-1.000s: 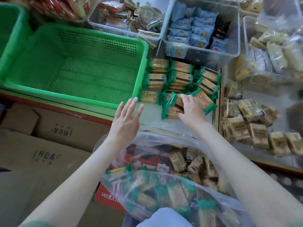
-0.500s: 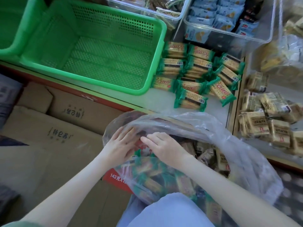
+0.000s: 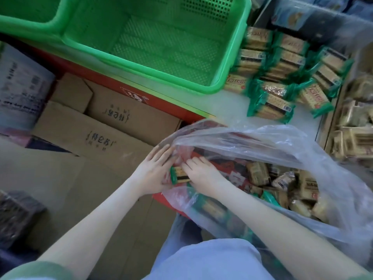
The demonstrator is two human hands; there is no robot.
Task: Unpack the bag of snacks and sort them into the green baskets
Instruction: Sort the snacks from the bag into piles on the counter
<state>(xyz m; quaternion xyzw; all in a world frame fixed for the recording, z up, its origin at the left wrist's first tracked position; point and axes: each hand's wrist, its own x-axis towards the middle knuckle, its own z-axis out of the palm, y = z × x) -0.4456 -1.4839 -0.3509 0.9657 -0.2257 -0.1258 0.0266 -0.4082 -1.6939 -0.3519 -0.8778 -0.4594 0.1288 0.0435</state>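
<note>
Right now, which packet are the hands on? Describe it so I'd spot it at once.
Find the clear plastic bag at lower right, then its open mouth on the left. Between the left hand and right hand sits one green-ended packet of tan crackers. Its look-alikes lie untouched on the counter or deeper in the bag.

Nothing cleanly readable. On the cardboard boxes [image 3: 129,118], two dark marks of bracketed characters, upside down, too blurred to make out. On the red ledge [image 3: 157,104], a pale outlined logo, illegible. On the snack packets [image 3: 270,107] lying on the counter [image 3: 226,106], red bands with yellow characters and small white barcode stickers, all smeared. On the white box [image 3: 20,87] at far left, rows of dark print, unreadable. On the tan packets [image 3: 308,184] inside the bag [image 3: 302,150], boxed dark lettering, likewise blurred.
</note>
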